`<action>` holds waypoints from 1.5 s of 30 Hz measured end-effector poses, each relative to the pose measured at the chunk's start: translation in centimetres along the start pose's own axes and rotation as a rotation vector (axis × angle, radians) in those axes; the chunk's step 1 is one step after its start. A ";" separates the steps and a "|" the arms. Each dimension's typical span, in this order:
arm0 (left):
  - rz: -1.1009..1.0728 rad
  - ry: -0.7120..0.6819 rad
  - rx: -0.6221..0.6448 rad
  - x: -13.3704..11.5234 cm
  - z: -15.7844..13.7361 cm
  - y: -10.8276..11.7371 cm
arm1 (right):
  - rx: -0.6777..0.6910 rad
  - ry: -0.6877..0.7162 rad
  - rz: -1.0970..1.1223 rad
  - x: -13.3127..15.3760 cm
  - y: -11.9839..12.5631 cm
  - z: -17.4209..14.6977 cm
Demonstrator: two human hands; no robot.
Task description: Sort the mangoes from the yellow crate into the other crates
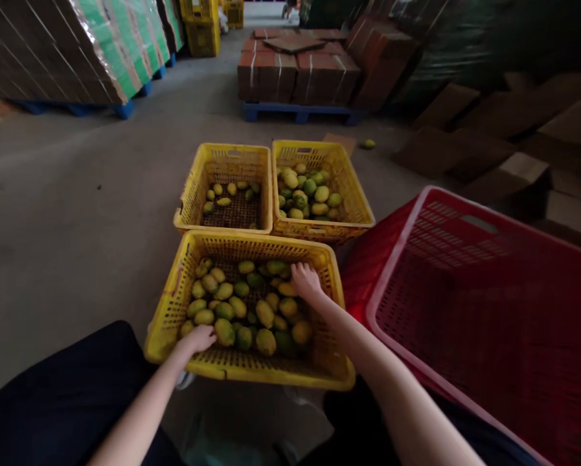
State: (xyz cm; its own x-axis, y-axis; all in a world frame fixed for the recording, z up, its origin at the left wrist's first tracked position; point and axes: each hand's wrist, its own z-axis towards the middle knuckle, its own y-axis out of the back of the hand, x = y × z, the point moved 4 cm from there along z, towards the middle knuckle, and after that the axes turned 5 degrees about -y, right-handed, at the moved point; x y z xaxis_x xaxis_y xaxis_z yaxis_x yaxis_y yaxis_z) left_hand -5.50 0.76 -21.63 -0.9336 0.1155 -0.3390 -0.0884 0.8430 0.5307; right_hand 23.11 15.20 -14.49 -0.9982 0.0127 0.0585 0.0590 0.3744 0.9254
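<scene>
The left hand is in the nearest yellow perforated plastic crate, fingers against an oval green-and-yellow fruit; the right hand is among other oval green and yellow fruits toward the far right corner. Whether either hand grasps one, I cannot tell. A red plastic crate stands at right.

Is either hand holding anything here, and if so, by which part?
Cannot be told: the left hand is at the left side of a fruit, the right hand by more fruits in the near crate; neither grip shows clearly.
</scene>
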 end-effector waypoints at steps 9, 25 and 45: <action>-0.090 0.115 0.043 1.0 0.6 -0.2 | -0.034 -0.169 -0.122 -0.7 -4.9 4.1; -0.058 0.094 -0.004 0.4 0.3 0.1 | 0.108 -0.126 0.045 0.1 -1.4 -1.0; -0.010 0.058 -0.099 0.0 -1.4 0.5 | 0.260 -0.263 1.939 -0.8 13.2 -17.8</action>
State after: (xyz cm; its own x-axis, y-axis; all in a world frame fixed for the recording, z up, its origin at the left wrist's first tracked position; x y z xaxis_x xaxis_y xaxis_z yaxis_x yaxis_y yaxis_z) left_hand -6.04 0.45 -20.33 -0.9508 0.0745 -0.3007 -0.1289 0.7875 0.6027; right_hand 24.87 3.63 4.39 0.4167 0.6051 0.6784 0.9051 -0.2066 -0.3717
